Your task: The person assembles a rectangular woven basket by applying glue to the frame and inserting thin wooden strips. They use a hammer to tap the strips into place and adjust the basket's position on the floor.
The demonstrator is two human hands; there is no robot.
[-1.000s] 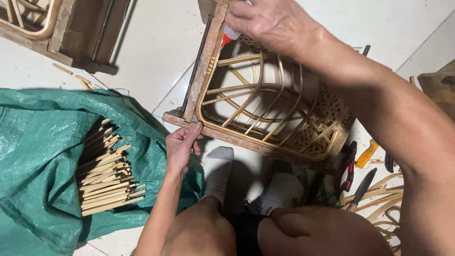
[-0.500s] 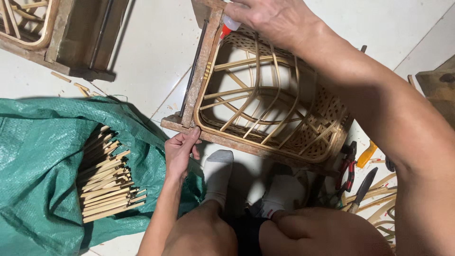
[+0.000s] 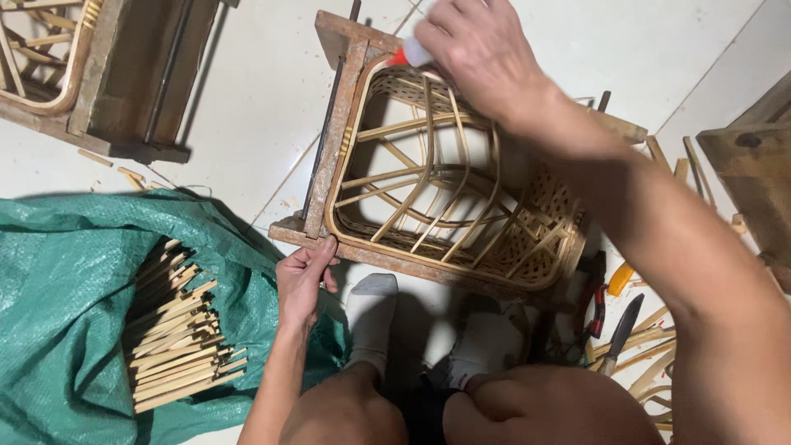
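Centrally, a half-woven rattan basket [image 3: 449, 198] sits clamped inside a rough wooden frame [image 3: 334, 140] on the white tiled floor [image 3: 247, 99], just ahead of the person's two white-socked feet [image 3: 371, 321]. Left hand [image 3: 303, 276]: closed on the near corner of the frame, fingers curled over its edge. Right hand [image 3: 482, 53]: at the far rim of the basket, wrapped around a small white tube with a red tip [image 3: 409, 54], the tip touching the rim. To the left, a green woven tarp [image 3: 66, 272] lies crumpled on the floor, bearing a stack of cut bamboo strips [image 3: 177, 330]. At upper left, a second wooden frame [image 3: 124, 82] holds another rattan piece, well apart from the first. To the right of the basket, beside the person's knee: red-handled pliers [image 3: 595, 305], a dark-bladed knife [image 3: 620, 330], an orange-handled tool [image 3: 620, 278] and loose bamboo offcuts [image 3: 655, 346]. A dark wooden block [image 3: 750, 165] occupies the right edge.
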